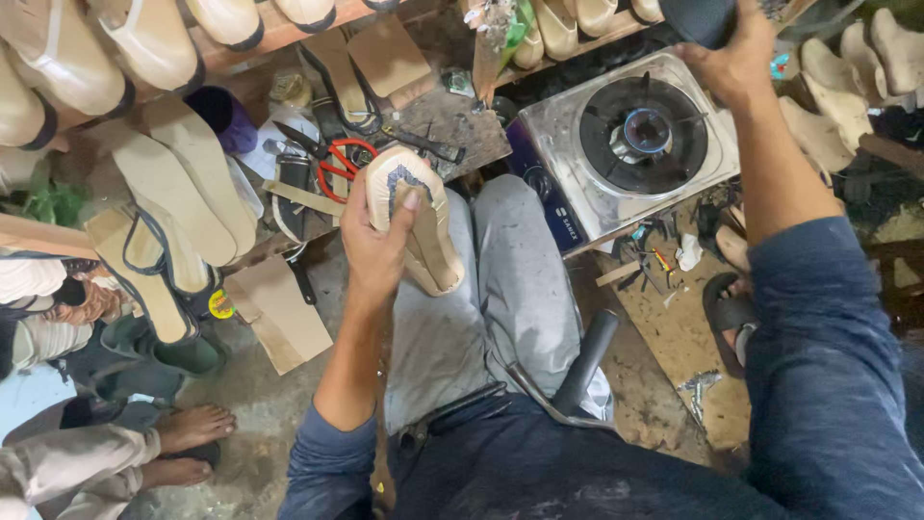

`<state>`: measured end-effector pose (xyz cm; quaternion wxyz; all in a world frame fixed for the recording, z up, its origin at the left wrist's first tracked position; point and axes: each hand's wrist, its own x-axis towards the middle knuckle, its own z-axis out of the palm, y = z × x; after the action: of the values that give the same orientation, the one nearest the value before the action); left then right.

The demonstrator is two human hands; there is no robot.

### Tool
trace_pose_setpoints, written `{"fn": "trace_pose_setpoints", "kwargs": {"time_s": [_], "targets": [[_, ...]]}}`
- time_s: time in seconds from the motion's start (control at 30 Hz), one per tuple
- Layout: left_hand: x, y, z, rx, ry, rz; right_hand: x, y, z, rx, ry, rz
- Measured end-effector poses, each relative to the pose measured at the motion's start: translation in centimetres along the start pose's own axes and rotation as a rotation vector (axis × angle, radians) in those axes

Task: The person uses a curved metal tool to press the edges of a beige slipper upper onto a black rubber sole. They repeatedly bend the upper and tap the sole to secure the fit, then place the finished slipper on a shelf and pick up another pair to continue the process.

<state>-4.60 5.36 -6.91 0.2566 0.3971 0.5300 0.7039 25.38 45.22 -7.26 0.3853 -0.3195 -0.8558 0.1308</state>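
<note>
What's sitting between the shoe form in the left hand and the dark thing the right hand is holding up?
In the head view, a single-burner gas stove lies between the shoe last in the left hand and the dark object in the right hand.

Dark object (701,19) in right hand (736,60): cut off by top edge, kind could not be told. Pale shoe forms (58,58) on upper shelf: cropped by top and left edges. Left hand (377,241): palm hid part of the pale shoe last (416,217); pattern on its toe was too blurred to read. Red-handled scissors (339,159): lower handle hidden behind that hand. Another person's bare feet (188,443): body cut off at lower left corner. Small scraps (654,255) below the gas stove (635,140): too small to identify.
</note>
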Motion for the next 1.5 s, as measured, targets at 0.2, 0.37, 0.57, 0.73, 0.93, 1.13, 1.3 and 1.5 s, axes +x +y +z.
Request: {"fn": "trace_pose_setpoints", "kwargs": {"time_s": [0.2,0.37,0.57,0.73,0.93,1.13,1.3,1.5], "targets": [[-0.3,-0.5,0.0,0.05,0.001,0.014,0.6,-0.3,2.4,0.427,-0.156,0.238],[-0.6,-0.6,-1.0,0.058,-0.003,0.045,-3.1,0.3,-0.4,0.295,-0.262,0.304],[-1.2,-0.6,-1.8,0.013,0.022,0.022,-7.6,2.6,-6.2,-0.13,-0.567,0.565],[-1.4,-0.7,-1.6,0.018,0.023,0.037,-8.5,4.4,-7.1,-0.297,-0.605,0.528],[-1.7,-0.8,-0.5,0.005,-0.001,0.024,-5.2,4.0,-3.2,-0.393,-0.503,0.357],[-2.5,-0.4,0.4,0.009,-0.009,0.001,-1.8,1.6,1.8,0.015,-0.124,0.138],[-2.9,0.0,0.4,-0.043,-0.048,-0.007,0.2,0.3,3.2,0.287,-0.09,0.212],[-3.0,0.4,0.1,-0.008,-0.073,0.046,-2.5,0.9,0.1,-0.048,-0.297,0.315]]}}
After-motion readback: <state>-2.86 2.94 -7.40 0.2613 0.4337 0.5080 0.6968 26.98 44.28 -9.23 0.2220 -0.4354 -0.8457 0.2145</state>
